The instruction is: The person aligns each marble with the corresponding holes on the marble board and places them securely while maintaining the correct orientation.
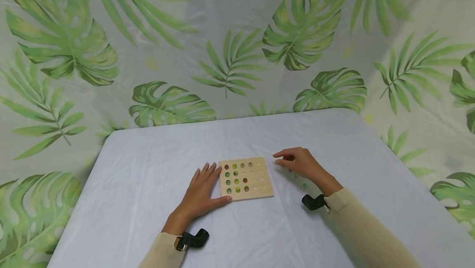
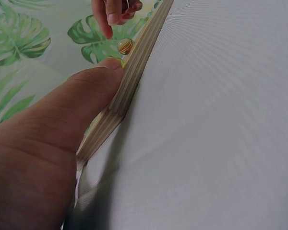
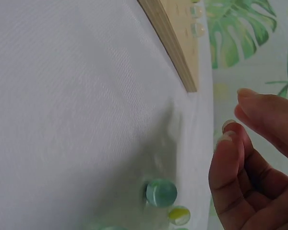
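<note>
A light wooden board [image 1: 261,187] with rows of round hollows lies on the table, glass marbles filling its left columns and part of the top row. My left hand [image 1: 200,193] rests flat at its left side, fingers spread along the edge and thumb on the near left corner. Close behind that thumb in the left wrist view sits an orange-striped marble [image 2: 126,46]. My right hand [image 1: 300,163] hovers just right of the board, its thumb and loosely bent fingers apart with nothing visible between them. Below it in the right wrist view lie a teal marble [image 3: 161,192] and a yellow-and-clear marble [image 3: 179,215].
A white cloth [image 1: 156,156] covers the table. Behind and beside it hangs a leaf-patterned curtain [image 1: 237,8]. Loose marbles, one a green marble [image 1: 305,185], lie on the cloth right of the board, partly hidden by the right hand. Each wrist wears a black camera [image 1: 313,202].
</note>
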Available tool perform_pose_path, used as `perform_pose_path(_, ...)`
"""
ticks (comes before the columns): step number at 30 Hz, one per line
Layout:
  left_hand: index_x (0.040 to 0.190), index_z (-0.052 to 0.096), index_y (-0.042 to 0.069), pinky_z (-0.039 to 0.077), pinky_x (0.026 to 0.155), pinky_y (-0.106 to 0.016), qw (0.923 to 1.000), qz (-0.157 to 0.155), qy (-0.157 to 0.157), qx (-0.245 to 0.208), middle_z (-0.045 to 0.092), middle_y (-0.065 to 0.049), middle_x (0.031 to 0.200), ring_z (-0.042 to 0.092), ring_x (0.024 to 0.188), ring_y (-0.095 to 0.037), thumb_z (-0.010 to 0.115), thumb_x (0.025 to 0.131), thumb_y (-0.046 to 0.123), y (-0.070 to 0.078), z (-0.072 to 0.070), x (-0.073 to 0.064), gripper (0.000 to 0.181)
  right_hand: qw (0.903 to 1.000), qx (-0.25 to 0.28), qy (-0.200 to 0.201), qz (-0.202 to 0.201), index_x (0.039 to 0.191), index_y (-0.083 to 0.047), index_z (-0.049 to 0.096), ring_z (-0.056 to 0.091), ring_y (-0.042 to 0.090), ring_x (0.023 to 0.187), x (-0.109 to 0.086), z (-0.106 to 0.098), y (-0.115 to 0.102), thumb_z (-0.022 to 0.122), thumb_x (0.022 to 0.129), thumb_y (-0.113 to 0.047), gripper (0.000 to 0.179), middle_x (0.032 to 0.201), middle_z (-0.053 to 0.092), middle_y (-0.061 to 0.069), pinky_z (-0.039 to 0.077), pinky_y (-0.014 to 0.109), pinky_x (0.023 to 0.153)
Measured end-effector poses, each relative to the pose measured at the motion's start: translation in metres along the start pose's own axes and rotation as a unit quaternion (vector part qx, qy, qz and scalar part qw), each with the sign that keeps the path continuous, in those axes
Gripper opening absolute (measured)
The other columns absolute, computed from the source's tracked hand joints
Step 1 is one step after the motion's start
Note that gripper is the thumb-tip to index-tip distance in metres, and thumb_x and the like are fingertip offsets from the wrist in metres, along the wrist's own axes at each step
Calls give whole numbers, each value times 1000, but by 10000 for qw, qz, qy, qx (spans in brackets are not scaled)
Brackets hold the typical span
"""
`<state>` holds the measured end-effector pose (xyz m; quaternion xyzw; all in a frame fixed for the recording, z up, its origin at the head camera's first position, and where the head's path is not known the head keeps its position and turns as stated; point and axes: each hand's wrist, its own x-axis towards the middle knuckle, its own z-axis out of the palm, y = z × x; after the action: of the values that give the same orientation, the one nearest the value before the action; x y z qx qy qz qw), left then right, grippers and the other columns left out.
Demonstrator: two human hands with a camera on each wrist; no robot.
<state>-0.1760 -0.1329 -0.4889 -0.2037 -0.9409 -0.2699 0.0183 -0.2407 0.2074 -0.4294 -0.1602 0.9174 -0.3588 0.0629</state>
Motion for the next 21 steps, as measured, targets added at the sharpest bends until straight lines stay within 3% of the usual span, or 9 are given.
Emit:
perform_pose_path(6, 152, 30, 13, 6, 119, -45, 10000, 12, 14, -56, 24, -7, 158, 11, 148, -25, 63, 77, 70, 1, 0, 0, 100, 9993, -282, 203, -165, 114, -12, 73, 57, 14, 71, -5, -6, 7, 72, 88, -27, 30, 81, 66, -3, 49, 29, 61)
perform_pose_path(21, 153, 30, 13, 5, 119, -46, 10000, 10, 8, -4, 24, -7, 158, 11, 148, -26, 61, 76, 73, -2, 1, 1, 102, 9979, -509, 370, -169, 113, -12, 74, 57, 12, 72, -21, -18, 24, 72, 88, -28, 29, 80, 66, -5, 49, 26, 61)
